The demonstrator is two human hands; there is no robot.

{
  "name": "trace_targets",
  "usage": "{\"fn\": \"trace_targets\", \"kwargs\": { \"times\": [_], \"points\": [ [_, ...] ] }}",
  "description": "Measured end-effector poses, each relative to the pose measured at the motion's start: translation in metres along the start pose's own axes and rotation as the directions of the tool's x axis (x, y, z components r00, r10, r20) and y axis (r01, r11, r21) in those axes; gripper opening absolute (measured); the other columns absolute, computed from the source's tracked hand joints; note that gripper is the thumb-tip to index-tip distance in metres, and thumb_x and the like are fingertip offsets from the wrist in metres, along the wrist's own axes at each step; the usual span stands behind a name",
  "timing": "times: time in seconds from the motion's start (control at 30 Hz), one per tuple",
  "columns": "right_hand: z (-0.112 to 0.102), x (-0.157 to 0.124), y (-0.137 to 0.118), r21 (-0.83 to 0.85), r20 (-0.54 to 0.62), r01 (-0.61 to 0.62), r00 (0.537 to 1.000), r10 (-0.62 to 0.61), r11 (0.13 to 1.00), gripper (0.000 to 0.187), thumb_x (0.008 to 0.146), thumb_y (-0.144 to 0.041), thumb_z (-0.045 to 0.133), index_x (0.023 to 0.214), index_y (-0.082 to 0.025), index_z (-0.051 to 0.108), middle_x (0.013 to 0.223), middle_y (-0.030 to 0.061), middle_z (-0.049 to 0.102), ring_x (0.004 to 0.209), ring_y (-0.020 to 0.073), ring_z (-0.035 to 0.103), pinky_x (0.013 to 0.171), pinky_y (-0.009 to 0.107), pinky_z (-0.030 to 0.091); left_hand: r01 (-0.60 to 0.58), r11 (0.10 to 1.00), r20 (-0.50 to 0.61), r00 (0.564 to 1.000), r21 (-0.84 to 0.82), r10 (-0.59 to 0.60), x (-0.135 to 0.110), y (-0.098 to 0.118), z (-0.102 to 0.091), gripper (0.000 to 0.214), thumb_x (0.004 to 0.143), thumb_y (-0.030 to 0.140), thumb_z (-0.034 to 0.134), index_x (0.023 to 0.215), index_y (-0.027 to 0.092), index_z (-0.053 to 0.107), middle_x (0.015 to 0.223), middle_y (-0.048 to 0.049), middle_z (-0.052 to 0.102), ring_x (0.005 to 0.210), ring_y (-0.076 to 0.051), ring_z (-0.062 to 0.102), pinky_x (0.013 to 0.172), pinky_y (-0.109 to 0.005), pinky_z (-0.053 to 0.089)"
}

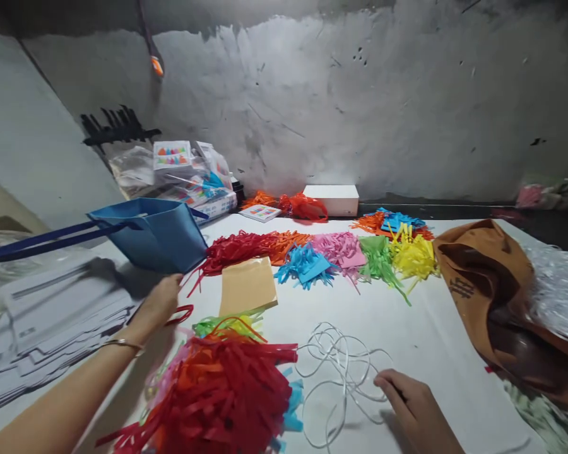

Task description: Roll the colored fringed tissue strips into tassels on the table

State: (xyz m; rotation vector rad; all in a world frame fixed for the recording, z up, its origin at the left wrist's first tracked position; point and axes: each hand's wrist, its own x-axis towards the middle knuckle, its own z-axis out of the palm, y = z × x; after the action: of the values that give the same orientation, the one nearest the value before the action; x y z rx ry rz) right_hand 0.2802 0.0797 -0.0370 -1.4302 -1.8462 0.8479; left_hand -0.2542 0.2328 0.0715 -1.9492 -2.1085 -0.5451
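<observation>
My right hand [414,403] is closed at the lower right, thumb and forefinger pinching a loosely coiled white cord [344,372] that lies on the table. My left hand [163,299] reaches to the base of a blue bag [156,236] with dark blue handles; its fingers are mostly hidden, so I cannot tell what they grip. Between my arms lies a big heap of red tassels [231,391], with orange, pink, green and blue strips showing around its edges. A tan square pad [248,287] is just beyond the heap.
Across the table runs a row of fringed bunches: dark red [234,252], blue [307,265], pink [338,249], green [378,255] and yellow [414,255]. A brown bag [497,284] stands right, flat grey-white sheets [61,309] left, a white box [331,200] at the wall.
</observation>
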Motion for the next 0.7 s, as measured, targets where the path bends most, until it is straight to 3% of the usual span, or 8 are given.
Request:
{"fn": "trace_targets", "kwargs": {
  "times": [0.1, 0.17, 0.2, 0.33, 0.37, 0.47, 0.6, 0.7],
  "points": [
    [-0.021, -0.008, -0.015, 0.052, -0.171, 0.069, 0.983, -0.059, 0.996, 0.030, 0.103, -0.043, 0.046, 0.092, -0.023, 0.065, 0.083, 0.0003, 0.070, 0.077, 0.0156, 0.066, 0.072, 0.023, 0.048, 0.059, 0.995, -0.074, 0.995, -0.081, -0.065, -0.006, 0.014, -0.048, 0.044, 0.106, 0.031, 0.023, 0.099, 0.012, 0.062, 0.081, -0.0015, 0.066, 0.082, -0.026, 0.067, 0.076, -0.041, 0.056],
    [-0.035, -0.015, -0.031, 0.048, -0.229, 0.163, 0.962, -0.148, 0.985, 0.021, 0.103, -0.036, 0.050, 0.095, -0.024, 0.065, 0.086, -0.0010, 0.071, 0.079, 0.0136, 0.067, 0.074, 0.021, 0.049, 0.080, 0.979, -0.106, 0.989, -0.188, -0.102, -0.034, 0.044, -0.073, 0.048, 0.105, 0.045, 0.020, 0.101, 0.018, 0.059, 0.076, 0.0010, 0.063, 0.073, -0.025, 0.065, 0.066, -0.038, 0.055],
    [-0.042, -0.018, -0.041, 0.034, -0.220, 0.221, 0.953, -0.208, 0.975, 0.017, 0.103, -0.032, 0.050, 0.097, -0.025, 0.064, 0.087, -0.0017, 0.071, 0.079, 0.0124, 0.067, 0.074, 0.020, 0.048, 0.078, 0.918, -0.083, 0.989, -0.389, -0.119, -0.056, 0.066, -0.081, 0.045, 0.103, 0.052, 0.026, 0.098, 0.022, 0.059, 0.075, 0.0010, 0.063, 0.074, -0.025, 0.065, 0.068, -0.037, 0.055],
    [-0.062, -0.024, -0.091, -0.036, -0.056, 0.437, 0.897, -0.438, 0.899, 0.014, 0.103, -0.022, 0.048, 0.099, -0.024, 0.061, 0.080, -0.0030, 0.067, 0.071, 0.0096, 0.064, 0.066, 0.019, 0.046, -0.001, 0.550, 0.119, 0.976, -0.835, 0.183, -0.165, 0.192, -0.086, 0.039, 0.098, 0.055, 0.047, 0.081, 0.027, 0.068, 0.130, -0.0060, 0.064, 0.117, -0.031, 0.059, 0.096, -0.043, 0.052],
    [-0.065, -0.025, -0.103, -0.042, -0.021, 0.464, 0.885, -0.466, 0.885, 0.014, 0.102, -0.021, 0.048, 0.099, -0.024, 0.062, 0.080, -0.0026, 0.067, 0.071, 0.0099, 0.064, 0.066, 0.019, 0.045, -0.005, 0.460, 0.143, 0.948, -0.888, 0.285, -0.186, 0.224, -0.081, 0.041, 0.097, 0.057, 0.048, 0.079, 0.027, 0.069, 0.132, -0.0080, 0.064, 0.118, -0.032, 0.057, 0.097, -0.043, 0.051],
    [-0.080, -0.023, -0.126, -0.038, 0.066, 0.474, 0.879, -0.471, 0.880, 0.016, 0.102, -0.022, 0.049, 0.095, -0.022, 0.064, 0.082, -0.0010, 0.070, 0.074, 0.0108, 0.065, 0.068, 0.020, 0.045, 0.144, 0.169, 0.217, 0.779, -0.975, 0.588, -0.215, 0.297, -0.059, 0.041, 0.096, 0.058, 0.054, 0.076, 0.024, 0.067, 0.092, -0.0087, 0.067, 0.083, -0.022, 0.061, 0.075, -0.032, 0.054],
    [-0.109, -0.027, -0.109, -0.020, 0.061, 0.280, 0.958, -0.279, 0.960, 0.021, 0.101, -0.034, 0.054, 0.091, -0.023, 0.069, 0.082, -0.0005, 0.072, 0.075, 0.0132, 0.066, 0.070, 0.021, 0.047, 0.502, -0.119, 0.390, 0.781, -0.857, 0.488, -0.206, 0.320, -0.035, 0.046, 0.090, 0.061, 0.064, 0.073, 0.018, 0.057, 0.067, 0.0044, 0.041, 0.051, -0.007, 0.032, 0.045, -0.018, 0.029],
    [-0.120, -0.041, -0.077, -0.048, -0.032, 0.111, 0.993, -0.113, 0.993, 0.027, 0.099, -0.043, 0.056, 0.086, -0.025, 0.071, 0.081, -0.0004, 0.072, 0.075, 0.0157, 0.067, 0.069, 0.023, 0.049, 0.620, -0.104, 0.526, 0.732, -0.778, 0.432, -0.202, 0.310, -0.021, 0.048, 0.081, 0.062, 0.075, 0.073, 0.018, 0.056, 0.059, 0.0088, 0.034, 0.048, -0.005, 0.021, 0.042, -0.016, 0.018]
  ]
}}
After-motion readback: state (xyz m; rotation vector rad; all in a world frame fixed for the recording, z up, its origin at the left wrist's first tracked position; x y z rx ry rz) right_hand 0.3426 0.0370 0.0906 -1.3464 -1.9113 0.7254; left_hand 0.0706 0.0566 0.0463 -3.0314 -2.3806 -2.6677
